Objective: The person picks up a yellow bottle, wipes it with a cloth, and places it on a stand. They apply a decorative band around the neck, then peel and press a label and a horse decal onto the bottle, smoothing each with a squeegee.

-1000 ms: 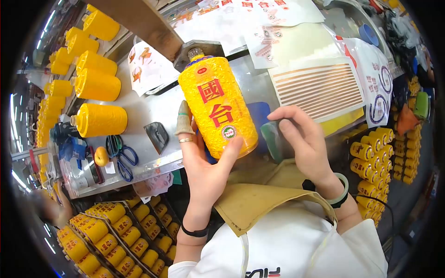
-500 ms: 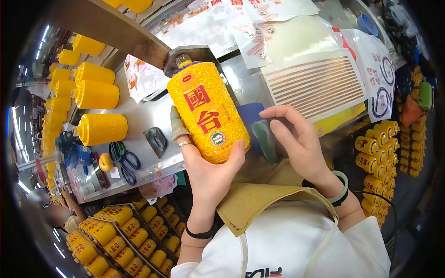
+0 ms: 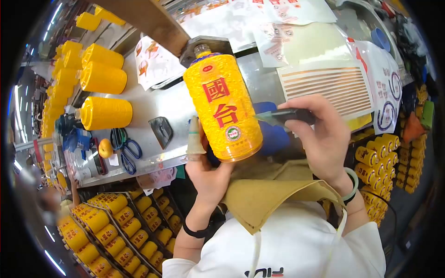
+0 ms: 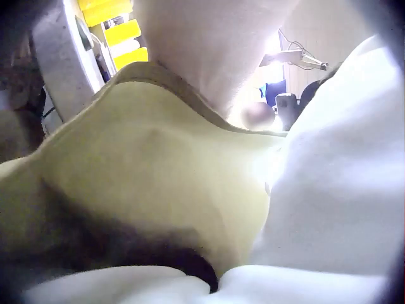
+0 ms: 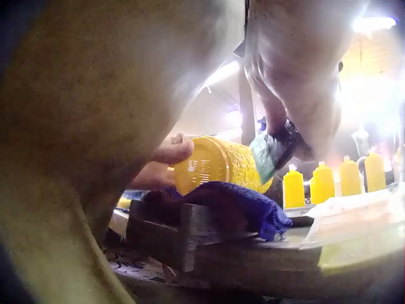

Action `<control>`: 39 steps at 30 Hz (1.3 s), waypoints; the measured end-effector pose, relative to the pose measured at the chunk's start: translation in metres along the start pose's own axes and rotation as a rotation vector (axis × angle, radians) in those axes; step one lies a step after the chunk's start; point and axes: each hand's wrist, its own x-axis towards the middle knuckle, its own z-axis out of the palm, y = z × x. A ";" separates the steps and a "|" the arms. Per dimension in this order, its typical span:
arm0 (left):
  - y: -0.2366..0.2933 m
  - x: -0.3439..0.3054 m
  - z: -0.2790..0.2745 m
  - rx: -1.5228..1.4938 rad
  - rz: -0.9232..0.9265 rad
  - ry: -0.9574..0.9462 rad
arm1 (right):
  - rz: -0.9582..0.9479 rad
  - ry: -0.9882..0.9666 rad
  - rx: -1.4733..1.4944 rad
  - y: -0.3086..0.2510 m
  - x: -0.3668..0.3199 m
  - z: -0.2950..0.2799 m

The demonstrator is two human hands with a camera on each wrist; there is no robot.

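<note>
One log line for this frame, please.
left hand: grips yellow bottle near base | right hand: holds green-tipped scraper, tip against bottle side | below bottle: blue cloth

A steel workbench (image 3: 153,104) runs across the scene under a slanting brown beam (image 3: 148,21). Spare yellow bottles (image 3: 105,113) lie on their sides along its left end, near blue-handled scissors (image 3: 124,153). Printed label sheets (image 3: 324,85) cover the bench's far right. Packed rows of bottles (image 3: 99,220) fill the space below the bench. Bright ceiling lamps (image 5: 373,24) glare overhead.
</note>
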 end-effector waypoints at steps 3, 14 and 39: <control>-0.005 -0.001 -0.006 0.036 0.001 0.022 | -0.677 -0.151 -0.568 -0.013 0.018 0.002; 0.003 0.001 -0.001 -0.018 0.019 0.132 | -0.909 -0.327 -0.750 -0.025 0.001 0.015; -0.006 0.002 -0.016 -0.013 0.025 -0.032 | -0.889 -0.553 -0.577 -0.017 -0.009 0.015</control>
